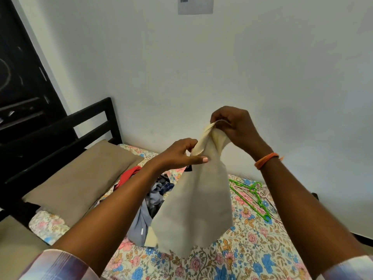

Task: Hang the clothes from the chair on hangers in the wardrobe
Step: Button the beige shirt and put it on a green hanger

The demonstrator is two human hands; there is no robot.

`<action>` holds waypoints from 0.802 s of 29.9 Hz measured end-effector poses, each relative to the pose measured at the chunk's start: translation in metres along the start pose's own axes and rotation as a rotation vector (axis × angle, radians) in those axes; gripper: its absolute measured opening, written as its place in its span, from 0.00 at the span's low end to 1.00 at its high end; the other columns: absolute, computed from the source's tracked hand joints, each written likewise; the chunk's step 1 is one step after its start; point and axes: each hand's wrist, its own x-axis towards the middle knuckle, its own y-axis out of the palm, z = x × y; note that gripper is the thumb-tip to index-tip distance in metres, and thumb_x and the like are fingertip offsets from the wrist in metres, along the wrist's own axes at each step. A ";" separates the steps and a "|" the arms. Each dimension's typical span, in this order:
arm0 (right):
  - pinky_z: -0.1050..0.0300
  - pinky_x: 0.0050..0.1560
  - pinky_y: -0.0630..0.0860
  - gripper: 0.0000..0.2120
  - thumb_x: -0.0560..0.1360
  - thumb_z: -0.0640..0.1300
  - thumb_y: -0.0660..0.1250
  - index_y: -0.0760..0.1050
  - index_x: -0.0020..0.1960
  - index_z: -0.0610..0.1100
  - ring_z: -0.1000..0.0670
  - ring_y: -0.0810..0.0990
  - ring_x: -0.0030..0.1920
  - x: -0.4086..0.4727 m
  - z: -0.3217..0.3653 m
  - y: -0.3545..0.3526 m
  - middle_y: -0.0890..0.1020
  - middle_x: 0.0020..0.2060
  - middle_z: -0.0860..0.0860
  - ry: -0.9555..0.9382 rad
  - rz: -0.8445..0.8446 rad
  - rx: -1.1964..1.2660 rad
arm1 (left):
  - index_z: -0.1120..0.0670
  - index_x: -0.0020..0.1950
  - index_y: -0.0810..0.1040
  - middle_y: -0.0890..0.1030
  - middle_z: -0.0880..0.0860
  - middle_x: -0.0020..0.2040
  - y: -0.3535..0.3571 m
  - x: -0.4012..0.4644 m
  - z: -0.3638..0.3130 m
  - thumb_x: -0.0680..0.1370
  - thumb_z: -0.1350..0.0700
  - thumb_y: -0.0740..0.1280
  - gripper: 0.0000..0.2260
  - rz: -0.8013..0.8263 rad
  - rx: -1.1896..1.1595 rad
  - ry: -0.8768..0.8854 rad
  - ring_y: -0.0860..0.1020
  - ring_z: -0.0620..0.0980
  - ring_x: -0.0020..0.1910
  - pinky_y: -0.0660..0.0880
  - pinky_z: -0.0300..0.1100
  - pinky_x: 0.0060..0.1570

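A cream garment hangs in the air above the bed, bunched at its top. My right hand pinches its upper edge, and my left hand grips the fabric just below and to the left. Under the garment lies a pile of clothes in grey, dark check and red. Green and pink plastic hangers lie on the bedsheet to the right. Neither a chair nor a wardrobe shows in this view.
The bed has a floral sheet, a brown pillow at the left and a black headboard. A white wall stands close behind. A dark door or panel fills the upper left.
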 end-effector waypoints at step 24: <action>0.52 0.37 0.67 0.05 0.77 0.35 0.60 0.74 0.50 0.38 0.34 0.80 0.44 -0.047 -0.040 -0.020 0.79 0.43 0.37 0.505 0.171 -0.724 | 0.59 0.55 0.74 0.79 0.60 0.44 -0.012 -0.017 0.037 0.78 0.64 0.64 0.06 -0.602 1.030 -0.103 0.81 0.62 0.32 0.78 0.52 0.28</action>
